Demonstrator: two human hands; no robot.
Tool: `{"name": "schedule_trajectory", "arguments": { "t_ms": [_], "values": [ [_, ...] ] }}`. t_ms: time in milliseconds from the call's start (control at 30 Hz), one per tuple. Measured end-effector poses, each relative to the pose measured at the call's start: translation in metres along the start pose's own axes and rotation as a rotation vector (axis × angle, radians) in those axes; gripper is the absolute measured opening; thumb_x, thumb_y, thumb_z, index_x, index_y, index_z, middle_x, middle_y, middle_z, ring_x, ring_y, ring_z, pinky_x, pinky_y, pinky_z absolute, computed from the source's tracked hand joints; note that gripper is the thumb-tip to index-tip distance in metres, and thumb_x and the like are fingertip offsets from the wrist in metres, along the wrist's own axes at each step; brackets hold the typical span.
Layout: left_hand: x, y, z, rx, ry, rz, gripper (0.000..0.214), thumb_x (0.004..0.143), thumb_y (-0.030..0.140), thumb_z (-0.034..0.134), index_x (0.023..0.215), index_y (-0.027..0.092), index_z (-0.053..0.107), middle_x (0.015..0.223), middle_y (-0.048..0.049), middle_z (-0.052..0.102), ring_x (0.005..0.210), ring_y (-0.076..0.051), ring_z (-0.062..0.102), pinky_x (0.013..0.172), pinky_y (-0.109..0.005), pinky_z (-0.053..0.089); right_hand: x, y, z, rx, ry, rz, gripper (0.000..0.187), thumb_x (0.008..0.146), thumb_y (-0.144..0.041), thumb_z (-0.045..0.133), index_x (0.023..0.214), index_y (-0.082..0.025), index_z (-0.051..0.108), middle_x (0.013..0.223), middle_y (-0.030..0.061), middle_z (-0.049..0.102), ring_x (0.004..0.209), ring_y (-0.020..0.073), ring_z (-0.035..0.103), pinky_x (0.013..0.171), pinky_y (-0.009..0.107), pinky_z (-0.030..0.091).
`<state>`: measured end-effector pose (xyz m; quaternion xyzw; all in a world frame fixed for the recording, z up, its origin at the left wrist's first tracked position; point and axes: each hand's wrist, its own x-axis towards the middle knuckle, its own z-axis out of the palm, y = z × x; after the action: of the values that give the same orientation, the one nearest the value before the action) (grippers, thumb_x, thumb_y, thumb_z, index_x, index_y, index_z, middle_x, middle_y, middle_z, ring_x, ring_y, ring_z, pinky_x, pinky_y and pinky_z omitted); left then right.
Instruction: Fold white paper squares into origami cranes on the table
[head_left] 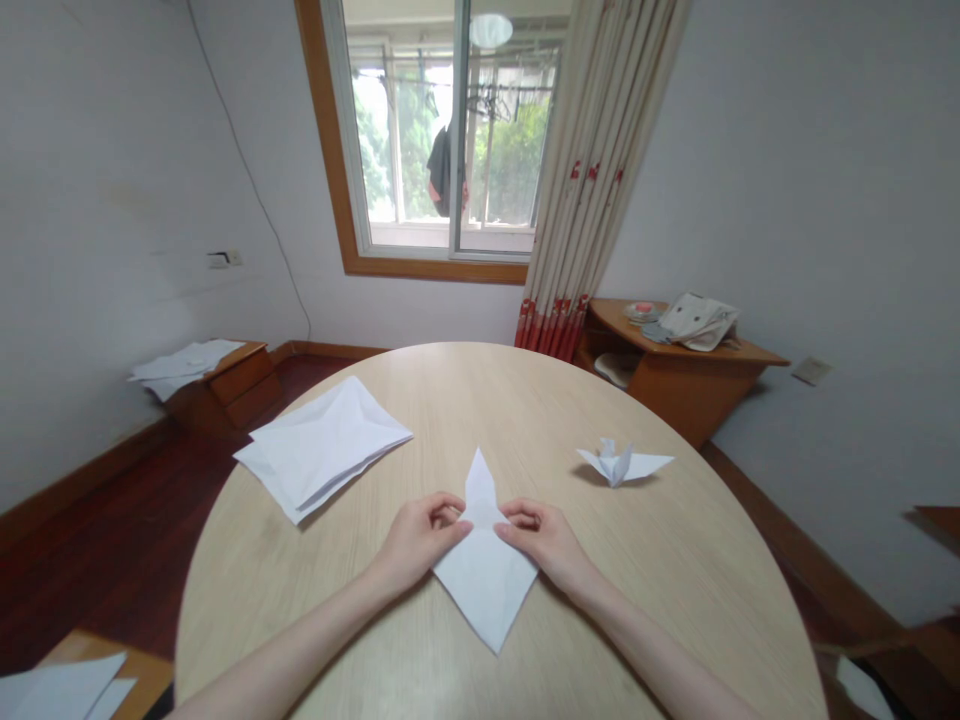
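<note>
- The person's left hand (pixel 420 540) is clenching the left side of a white diamond-shaped folded paper (pixel 484 590), its curled fingers and thumb apparently pinching the paper near the centre of the frame.
- The right hand (pixel 544 545) is gripping the opposite side in the same curled way, with neither hand released.
- The white diamond-shaped folded paper is lying flat at lower centre, on a round pale wood-grain table (pixel 480 400), with one narrow point rising toward the window and another pointing toward the person.
- A loose stack of folded white paper (pixel 322 450) is lying on the table at mid-left, well apart from the left hand.
- A small white origami crane (pixel 619 463) is standing on the table at mid-right, beyond the right hand.
- White paper sheets (pixel 187 365) are lying on a low brown wooden cabinet (pixel 232 390) at far left.
- A pale crumpled bundle (pixel 697 322) is sitting on an orange-brown wooden side table (pixel 675 385) at right, beside a cream curtain with red patterning (pixel 592 170).
- An orange-framed window (pixel 442 130) is letting in daylight at upper centre.
</note>
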<state>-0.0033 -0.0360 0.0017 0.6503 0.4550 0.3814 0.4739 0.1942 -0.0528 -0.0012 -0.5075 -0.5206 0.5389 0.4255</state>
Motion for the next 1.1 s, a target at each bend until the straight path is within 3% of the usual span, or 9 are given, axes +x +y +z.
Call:
{"name": "schedule_trajectory", "arguments": {
  "t_ms": [100, 267, 467, 600, 733, 967, 1100],
  "values": [
    [0.001, -0.003, -0.002, 0.158, -0.01, 0.062, 0.025, 0.073, 0.031, 0.067, 0.093, 0.015, 0.066, 0.075, -0.0009, 0.066, 0.062, -0.014, 0.053, 0.058, -0.024, 0.037, 0.001, 0.002, -0.001, -0.11, 0.011, -0.061, 0.026, 0.069, -0.037, 0.068, 0.082, -0.015, 0.063, 0.066, 0.0004, 0.065, 0.063, 0.0168, 0.061, 0.057, 0.027, 0.044],
    [-0.001, -0.003, -0.002, 0.389, 0.019, 0.114, 0.023, 0.073, 0.022, 0.067, 0.096, 0.02, 0.066, 0.084, -0.0021, 0.067, 0.078, -0.02, 0.056, 0.072, -0.031, 0.04, 0.002, 0.006, -0.006, -0.481, 0.114, -0.257, 0.013, 0.075, -0.025, 0.059, 0.084, -0.018, 0.066, 0.084, 0.004, 0.065, 0.083, 0.0206, 0.059, 0.078, 0.036, 0.046],
    [-0.003, -0.001, 0.0, 0.505, 0.027, 0.231, 0.025, 0.075, 0.016, 0.065, 0.1, 0.02, 0.061, 0.091, -0.0034, 0.065, 0.09, -0.024, 0.056, 0.082, -0.038, 0.041, 0.001, 0.009, -0.005, -0.759, 0.126, -0.401, 0.005, 0.081, -0.019, 0.056, 0.082, -0.021, 0.061, 0.088, 0.0052, 0.061, 0.092, 0.023, 0.053, 0.082, 0.04, 0.045],
    [-0.003, -0.002, 0.001, 0.492, 0.067, 0.293, 0.041, 0.075, 0.014, 0.065, 0.114, 0.019, 0.055, 0.104, -0.0073, 0.061, 0.1, -0.027, 0.053, 0.089, -0.042, 0.042, 0.001, 0.011, -0.003, -0.804, 0.151, -0.439, 0.011, 0.083, -0.017, 0.054, 0.093, -0.02, 0.057, 0.096, 0.0075, 0.061, 0.097, 0.0245, 0.052, 0.086, 0.043, 0.044],
    [-0.006, -0.002, 0.003, 0.459, 0.003, 0.383, 0.032, 0.079, 0.01, 0.057, 0.109, 0.021, 0.056, 0.107, -0.0078, 0.061, 0.103, -0.025, 0.053, 0.091, -0.041, 0.043, -0.001, 0.011, 0.0, -0.853, 0.162, -0.486, 0.022, 0.084, -0.015, 0.053, 0.105, -0.021, 0.053, 0.106, 0.0099, 0.059, 0.102, 0.0263, 0.052, 0.088, 0.046, 0.043],
    [-0.008, -0.002, 0.004, 0.516, -0.138, 0.43, 0.02, 0.086, 0.012, 0.046, 0.094, 0.02, 0.062, 0.097, -0.0064, 0.065, 0.094, -0.021, 0.058, 0.084, -0.033, 0.047, -0.001, 0.008, 0.002, -0.828, 0.001, -0.624, 0.018, 0.087, -0.009, 0.045, 0.091, -0.022, 0.058, 0.1, 0.0072, 0.063, 0.099, 0.0221, 0.058, 0.087, 0.041, 0.047],
    [-0.006, 0.001, -0.001, 0.521, -0.179, 0.424, 0.019, 0.088, 0.015, 0.047, 0.094, 0.02, 0.064, 0.099, -0.0064, 0.065, 0.096, -0.021, 0.059, 0.087, -0.033, 0.047, 0.0, 0.004, -0.001, -0.772, -0.062, -0.649, 0.021, 0.089, -0.008, 0.044, 0.091, -0.021, 0.061, 0.098, 0.0062, 0.066, 0.096, 0.0196, 0.06, 0.085, 0.036, 0.05]
  ]
}}
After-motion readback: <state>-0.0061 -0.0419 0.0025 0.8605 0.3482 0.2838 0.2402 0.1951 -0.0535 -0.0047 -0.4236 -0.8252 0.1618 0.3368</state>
